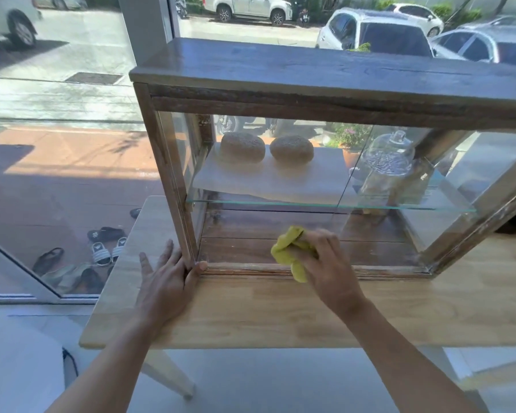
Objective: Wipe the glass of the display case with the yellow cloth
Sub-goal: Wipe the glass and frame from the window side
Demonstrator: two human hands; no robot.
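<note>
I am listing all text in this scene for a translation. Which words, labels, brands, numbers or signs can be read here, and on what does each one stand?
No text can be read.
White slide sandals with black straps outside on the pavement: a dark mark, too blurred to read.
Parked white cars on the street: no readable number plates.
Wooden glass-fronted display case, crumpled yellow cloth, light wooden table: no lettering visible.

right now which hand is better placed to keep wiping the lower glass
Right. The right hand already holds the yellow cloth bunched against the lower front glass of the display case. The left hand is bare, braced at the case's bottom left corner.
</note>
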